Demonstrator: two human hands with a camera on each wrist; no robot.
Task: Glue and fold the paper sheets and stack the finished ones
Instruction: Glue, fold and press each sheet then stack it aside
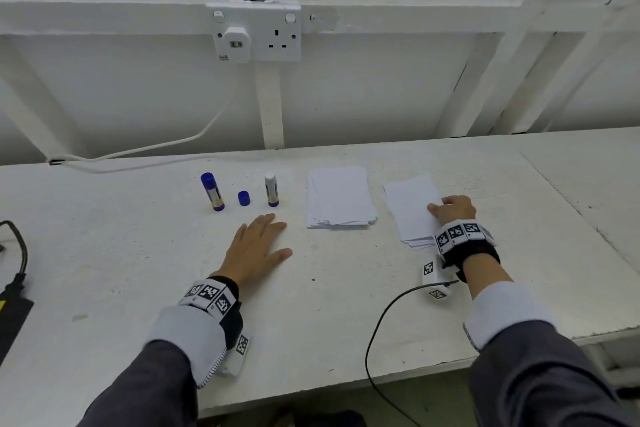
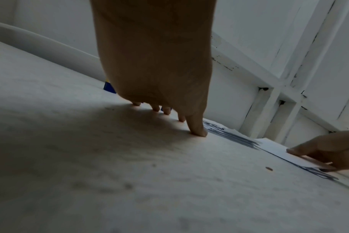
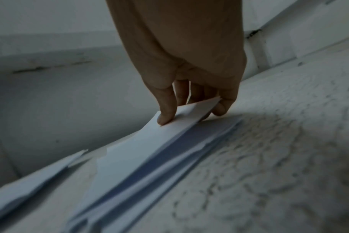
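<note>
Two piles of white paper lie on the white table (image 1: 138, 253): a middle pile (image 1: 339, 196) and a right pile (image 1: 414, 211). My right hand (image 1: 450, 210) pinches the top sheet (image 3: 169, 126) of the right pile, thumb on top and fingers under its lifted edge. My left hand (image 1: 258, 246) lies flat on the bare table, fingers straight, holding nothing. Behind it stand a capped blue glue stick (image 1: 212, 191), a loose blue cap (image 1: 244, 198) and an uncapped glue stick (image 1: 271, 190).
A wall socket (image 1: 258, 33) with a white cable (image 1: 145, 149) sits on the back wall. A black cable (image 1: 381, 322) runs over the table's front edge. A dark device (image 1: 14, 308) lies at the far left. The table's right section starts at a seam (image 1: 568, 204).
</note>
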